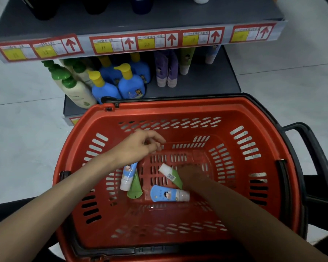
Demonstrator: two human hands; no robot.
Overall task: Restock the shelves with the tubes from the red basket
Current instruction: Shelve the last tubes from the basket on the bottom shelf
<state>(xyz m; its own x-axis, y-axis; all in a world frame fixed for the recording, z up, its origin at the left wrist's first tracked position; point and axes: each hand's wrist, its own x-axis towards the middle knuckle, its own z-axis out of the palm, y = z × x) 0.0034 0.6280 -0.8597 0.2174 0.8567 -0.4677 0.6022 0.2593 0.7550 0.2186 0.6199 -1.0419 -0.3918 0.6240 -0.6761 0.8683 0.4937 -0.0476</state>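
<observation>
Pick step: both hands are reaching into the red basket (254, 110). Four tubes are lying on its floor: blue tube (128, 175) and green tube (135, 189) overlapping near its left wall, capped green tube (171, 175) and second blue tube (167, 193) mid-basket. Left hand (140, 146) is hovering over the basket's far side, fingers loosely curled, holding nothing. Right hand (192, 175) is touching the capped green tube; too blurred, can't tell grip. Next: closing firmly, lifting to the shelf (206, 80) behind the basket.
</observation>
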